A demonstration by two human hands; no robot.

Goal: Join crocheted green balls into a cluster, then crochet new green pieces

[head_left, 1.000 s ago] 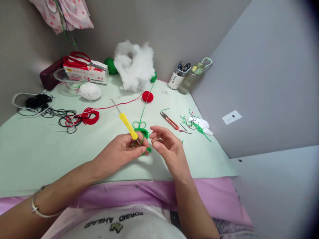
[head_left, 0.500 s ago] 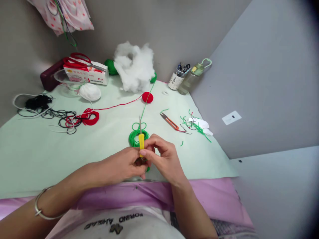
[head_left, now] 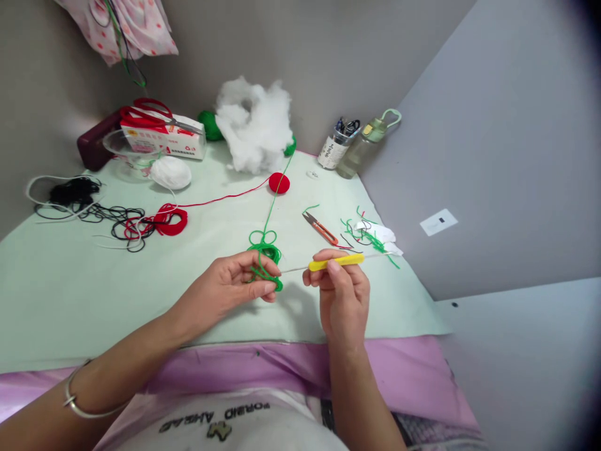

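Observation:
My right hand (head_left: 345,294) is closed around the yellow handle of a crochet hook (head_left: 336,262), which lies nearly level with metal shafts at both ends. The left shaft reaches to the fingertips of my left hand (head_left: 235,280). That hand pinches a small piece of green crochet work (head_left: 278,285), partly hidden by the fingers. Behind it lies a loose coil of green yarn (head_left: 270,250), and one strand runs from there up past the red yarn ball (head_left: 279,183).
Orange thread snips (head_left: 322,228) and green yarn scraps (head_left: 375,241) lie to the right. At the back are white stuffing (head_left: 256,128), a pen cup (head_left: 332,147) and a green bottle (head_left: 361,150). Tangled black yarn (head_left: 72,191), a white yarn ball (head_left: 171,172) and red scissors (head_left: 146,111) are left.
My hands have moved apart. The crochet hook has turned from upright to nearly level and shifted right with my right hand. The green piece now shows at my left fingertips.

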